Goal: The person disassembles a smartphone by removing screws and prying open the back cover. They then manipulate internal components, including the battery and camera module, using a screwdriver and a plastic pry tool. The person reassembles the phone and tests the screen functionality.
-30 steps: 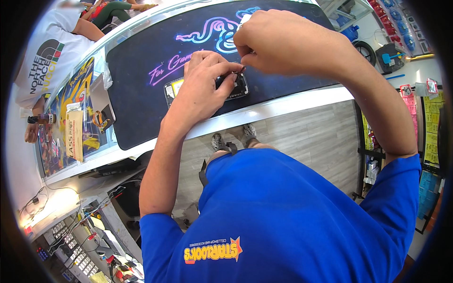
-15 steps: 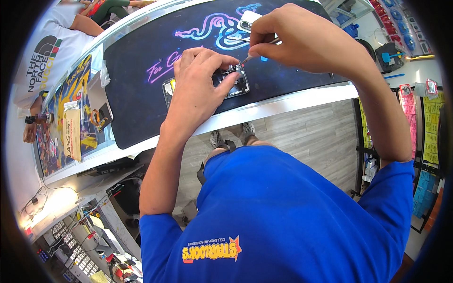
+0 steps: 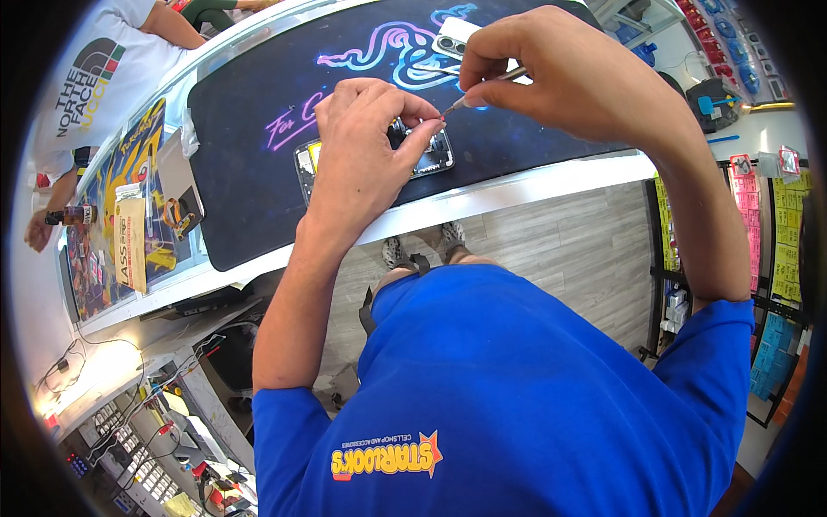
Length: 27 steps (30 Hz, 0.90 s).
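An opened phone [image 3: 308, 164] lies face down on a black desk mat [image 3: 250, 146], its insides showing. My left hand [image 3: 366, 159] rests over the phone, thumb and fingers pinched together at its right end [image 3: 438, 155]; whether they hold a small part I cannot tell. My right hand [image 3: 568, 69] holds a thin metal tool [image 3: 482, 88] like a pen, its tip pointing down at the left fingertips. A white phone back cover [image 3: 454, 39] with a camera block lies on the mat beyond the hands.
The mat lies on a white glass counter [image 3: 517, 185] with printed packages displayed under the glass at left [image 3: 129, 224]. Another person in a white shirt [image 3: 95, 77] stands across the counter at upper left. Shelves of goods [image 3: 775, 250] line the right. A lit cluttered shelf [image 3: 129, 405] sits below left.
My right hand has lifted away from my left, and the tool's tip now shows between them. The left hand stays on the phone, fingers pinched tighter.
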{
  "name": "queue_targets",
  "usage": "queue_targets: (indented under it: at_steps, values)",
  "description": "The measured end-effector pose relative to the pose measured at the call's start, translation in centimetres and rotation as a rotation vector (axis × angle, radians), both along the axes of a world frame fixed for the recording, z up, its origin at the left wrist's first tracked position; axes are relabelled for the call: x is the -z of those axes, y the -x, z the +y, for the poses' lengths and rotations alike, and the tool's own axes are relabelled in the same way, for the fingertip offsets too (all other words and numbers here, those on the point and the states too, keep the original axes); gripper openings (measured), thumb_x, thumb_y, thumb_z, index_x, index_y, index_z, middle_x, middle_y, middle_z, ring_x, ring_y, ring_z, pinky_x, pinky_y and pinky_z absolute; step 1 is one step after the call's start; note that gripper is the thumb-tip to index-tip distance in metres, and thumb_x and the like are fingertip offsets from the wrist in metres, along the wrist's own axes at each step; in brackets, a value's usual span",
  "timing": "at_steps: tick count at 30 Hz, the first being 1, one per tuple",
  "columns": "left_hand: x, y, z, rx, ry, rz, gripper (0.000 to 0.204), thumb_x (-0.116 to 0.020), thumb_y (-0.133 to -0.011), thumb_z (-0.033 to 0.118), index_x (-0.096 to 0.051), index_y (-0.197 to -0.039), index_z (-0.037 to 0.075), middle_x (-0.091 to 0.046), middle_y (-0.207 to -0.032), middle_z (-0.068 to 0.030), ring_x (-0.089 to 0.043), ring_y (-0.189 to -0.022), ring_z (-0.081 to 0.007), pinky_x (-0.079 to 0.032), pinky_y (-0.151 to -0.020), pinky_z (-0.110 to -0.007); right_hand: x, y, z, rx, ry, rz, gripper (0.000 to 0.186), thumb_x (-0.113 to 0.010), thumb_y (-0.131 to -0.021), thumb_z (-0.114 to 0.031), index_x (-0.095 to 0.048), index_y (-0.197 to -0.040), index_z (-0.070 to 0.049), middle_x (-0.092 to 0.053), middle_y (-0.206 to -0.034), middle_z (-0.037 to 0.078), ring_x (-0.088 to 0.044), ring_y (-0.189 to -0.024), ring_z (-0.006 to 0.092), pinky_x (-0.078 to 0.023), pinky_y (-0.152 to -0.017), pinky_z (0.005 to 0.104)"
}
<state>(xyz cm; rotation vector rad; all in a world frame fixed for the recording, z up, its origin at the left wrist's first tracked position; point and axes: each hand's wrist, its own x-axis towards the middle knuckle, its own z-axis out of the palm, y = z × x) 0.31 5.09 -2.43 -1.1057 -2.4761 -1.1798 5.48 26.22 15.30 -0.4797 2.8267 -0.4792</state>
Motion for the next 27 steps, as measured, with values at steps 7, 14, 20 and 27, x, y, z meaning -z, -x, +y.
queue_targets:
  at_steps: [7,14,20,27]
  values:
    - [0.1,0.4,0.2,0.001,-0.002,0.019,0.008,-0.087,-0.096,0.022,-0.085,-0.1,0.015,-0.075,-0.098,0.0013,-0.062,-0.121,-0.0242,-0.039,-0.11,-0.048,0.5,0.7,0.3,-0.142,-0.012,0.051,0.023,-0.068,-0.1,-0.014,-0.077,-0.109,0.004,-0.079,-0.103,0.026,-0.076,-0.103,0.0446,-0.059,-0.094,0.0502]
    - [0.2,0.2,0.1,0.021,0.085,-0.053,0.012,-0.084,-0.097,0.02,-0.087,-0.107,0.015,-0.074,-0.103,0.0007,-0.058,-0.128,-0.0254,-0.037,-0.116,-0.05,1.4,3.2,-0.6,-0.091,-0.19,-0.127,0.022,-0.065,-0.095,-0.011,-0.079,-0.097,0.005,-0.076,-0.092,0.03,-0.076,-0.092,0.0476,-0.06,-0.087,0.0534]
    - [0.4,0.3,-0.6,0.074,0.151,-0.174,0.022,-0.073,-0.1,0.016,-0.087,-0.117,0.014,-0.073,-0.108,-0.0023,-0.055,-0.135,-0.0274,-0.031,-0.126,-0.051,3.1,3.5,0.0,-0.226,-0.207,0.005,0.02,-0.066,-0.09,-0.008,-0.078,-0.086,0.008,-0.073,-0.085,0.033,-0.076,-0.084,0.0488,-0.061,-0.078,0.0532]
    - [0.6,0.2,-0.5,0.093,0.195,-0.108,0.027,-0.071,-0.099,0.016,-0.084,-0.122,0.012,-0.072,-0.111,-0.0027,-0.053,-0.135,-0.0293,-0.035,-0.123,-0.047,2.2,3.8,-1.1,-0.171,-0.253,-0.076,0.02,-0.071,-0.091,-0.009,-0.079,-0.09,0.009,-0.075,-0.086,0.034,-0.078,-0.085,0.047,-0.062,-0.077,0.0507]
